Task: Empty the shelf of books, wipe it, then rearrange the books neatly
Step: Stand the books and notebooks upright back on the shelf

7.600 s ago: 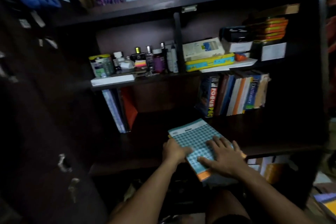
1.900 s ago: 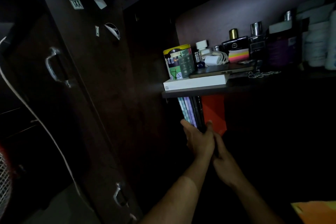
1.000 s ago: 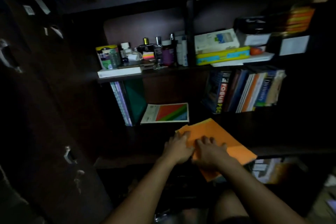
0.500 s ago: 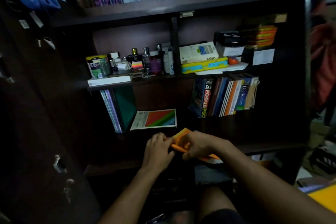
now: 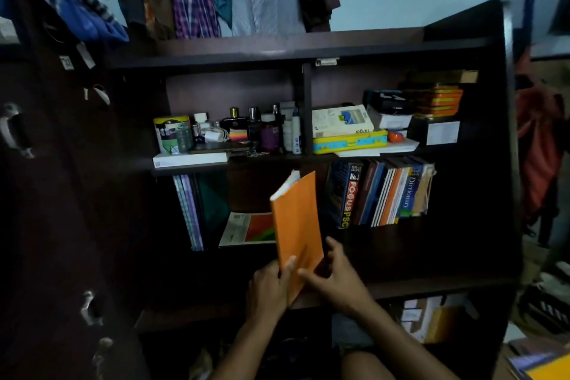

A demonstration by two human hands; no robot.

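left hand point(image 5: 268, 288) pinches orange book point(image 5: 296, 219) upright | right hand point(image 5: 334, 281) grips its bottom | shelf point(image 5: 401, 284) under both hands

The orange book point(image 5: 296, 222) covers the right edge of the colourful booklet point(image 5: 246, 229) lying on the shelf point(image 5: 416, 256). Lower compartment is too dark to make out, and the yellow thing point(image 5: 552, 371) is cut off at the bottom-right corner.

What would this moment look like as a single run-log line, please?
stage: rearranging | left hand: grips orange book | right hand: grips it | book: upright | shelf: partly filled
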